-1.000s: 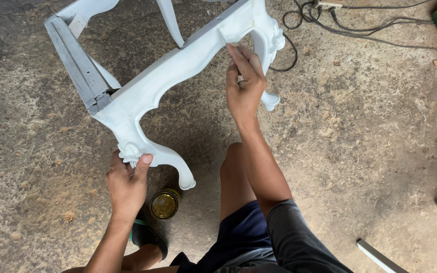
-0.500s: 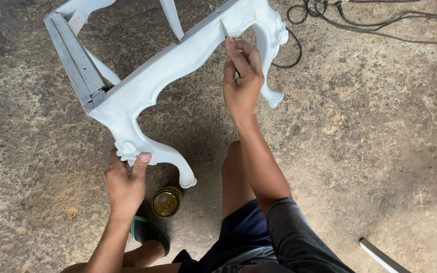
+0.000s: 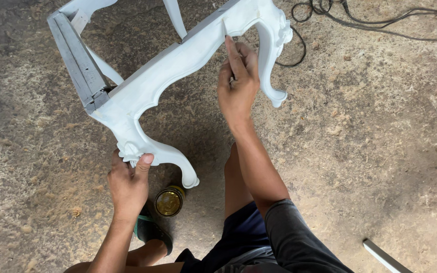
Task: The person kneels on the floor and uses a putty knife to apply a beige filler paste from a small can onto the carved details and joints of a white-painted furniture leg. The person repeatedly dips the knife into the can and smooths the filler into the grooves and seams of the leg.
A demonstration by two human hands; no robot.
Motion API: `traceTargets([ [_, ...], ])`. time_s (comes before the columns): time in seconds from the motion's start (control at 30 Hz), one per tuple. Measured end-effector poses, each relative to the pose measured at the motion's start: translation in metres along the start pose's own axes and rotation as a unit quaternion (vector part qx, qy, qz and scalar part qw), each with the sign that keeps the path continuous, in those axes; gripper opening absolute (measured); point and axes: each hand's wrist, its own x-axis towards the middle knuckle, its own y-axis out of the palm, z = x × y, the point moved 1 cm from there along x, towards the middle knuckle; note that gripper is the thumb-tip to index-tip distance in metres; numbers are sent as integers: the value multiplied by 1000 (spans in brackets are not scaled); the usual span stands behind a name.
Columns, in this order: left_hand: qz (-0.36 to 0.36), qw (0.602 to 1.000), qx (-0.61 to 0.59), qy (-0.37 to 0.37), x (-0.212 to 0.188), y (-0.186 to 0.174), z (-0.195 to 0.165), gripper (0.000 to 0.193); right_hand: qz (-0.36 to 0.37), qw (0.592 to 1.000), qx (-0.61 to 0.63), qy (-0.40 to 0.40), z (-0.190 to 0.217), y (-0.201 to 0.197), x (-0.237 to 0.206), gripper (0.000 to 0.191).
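A white carved chair frame (image 3: 178, 60) lies tipped on the dusty floor (image 3: 370, 141), its front rail running as a long diagonal from just above the left hand (image 3: 127, 184) up and away to the right hand (image 3: 237, 83). The left hand is clenched around the nearer curved leg (image 3: 150, 151). The right hand, touching the rail's lower edge, pinches a small pale tool or scrap (image 3: 224, 28) against it, while a small gold-lidded tin (image 3: 169, 201) sits just right of the left wrist.
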Motion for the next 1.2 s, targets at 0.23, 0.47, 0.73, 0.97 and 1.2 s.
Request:
traceTargets([
  [0.23,3,1000,-11,1,-1,0,-3,82,13,999,-42,-1,3,2,-3,53],
  [0.47,-10,1000,11,24,4,-1,0,76,11,998,43,32,-3,-6,-1,54],
  [0.73,13,1000,22,-13,1,0,3,82,2,1000,-18,-4,-6,1,3,55],
  [0.97,0,1000,26,-9,7,-2,-1,80,-6,998,-58,-5,-10,-1,13,57],
  [1.2,3,1000,23,5,7,-3,-3,80,-4,1000,23,3,-8,2,8,58],
])
